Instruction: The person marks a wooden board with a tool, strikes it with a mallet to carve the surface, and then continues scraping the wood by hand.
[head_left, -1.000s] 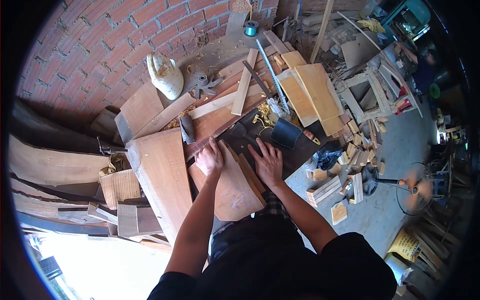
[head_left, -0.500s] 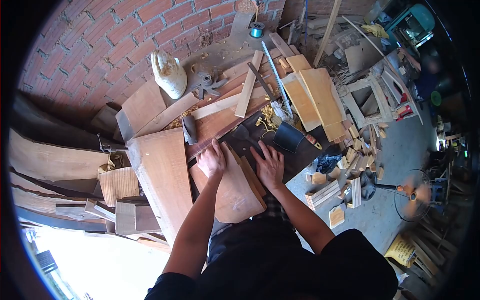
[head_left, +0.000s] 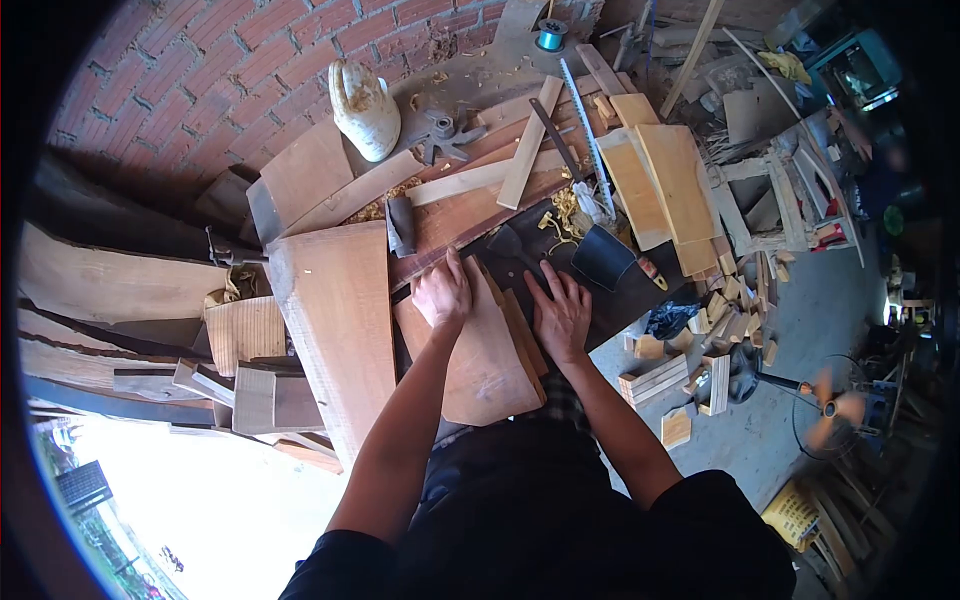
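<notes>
Both hands down on the work, nothing lifted. Left hand (head_left: pixel 442 295) sits palm-down on the far end of the wooden board (head_left: pixel 478 365), which lies flat at the near edge of the bench, long axis running away from the person, near end overhanging toward the lap. Fingers of the left hand are partly bent; can't tell if they hook over the board's far edge or just press on top. Right hand (head_left: pixel 562 315) is flat and spread wide, not wrapped around anything: palm by the board's right edge, over the thin strips (head_left: pixel 522 338) stacked along that side, fingertips reaching onto the dark bench top (head_left: pixel 520 262). So the board is under and between the two hands, most of its length on the near side of them, between the forearms. Just left of the board, touching or nearly so, is a big plank (head_left: pixel 335 320), roughly parallel to it. Beyond the right hand's fingers stands a black cup-shaped piece (head_left: pixel 603 257), close but not touching. A hammer head (head_left: pixel 401 224) lies beyond the left hand at the plank's far corner. Further back: handsaw (head_left: pixel 588 135) across loose pale boards (head_left: pixel 672 180), a white glove-like object (head_left: pixel 365 95) against the brick wall (head_left: pixel 190 90), a blue spool (head_left: pixel 548 38). Offcuts (head_left: pixel 655 378) litter the floor on the right, with a fan (head_left: pixel 828 402) beyond them.
</notes>
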